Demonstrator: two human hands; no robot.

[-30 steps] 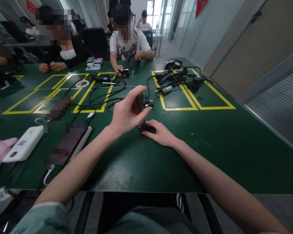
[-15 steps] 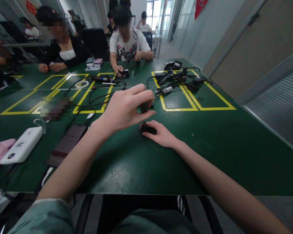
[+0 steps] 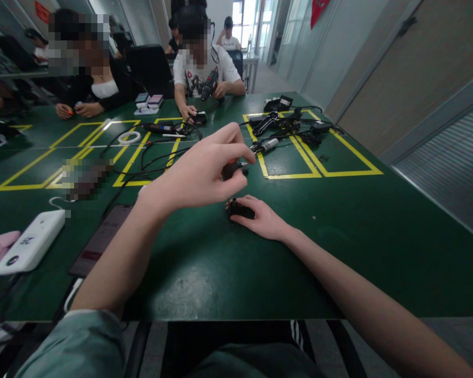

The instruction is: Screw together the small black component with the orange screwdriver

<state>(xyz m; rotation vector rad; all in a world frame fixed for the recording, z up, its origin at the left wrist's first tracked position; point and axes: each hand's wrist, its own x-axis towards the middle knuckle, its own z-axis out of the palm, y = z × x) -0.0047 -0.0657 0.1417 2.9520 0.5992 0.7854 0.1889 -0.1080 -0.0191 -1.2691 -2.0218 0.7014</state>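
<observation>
My left hand (image 3: 203,173) is raised over the middle of the green table (image 3: 358,226), its fingers curled round a red and black tool handle (image 3: 229,169) that is mostly hidden by the palm. Just below and to the right, my right hand (image 3: 262,218) rests on the table and presses down a small black part (image 3: 240,210) with its fingers. The tool's tip sits right above that part.
A white device (image 3: 29,244) and a dark phone (image 3: 100,239) lie at the left. Black cables (image 3: 153,157) cross yellow taped boxes. More tools (image 3: 284,126) fill the far right box. Two people sit across the table, one holding a drill (image 3: 208,86).
My left hand has turned over and closed round the red handle, hiding most of it, and shifted slightly right. The right hand has stayed on the black part.
</observation>
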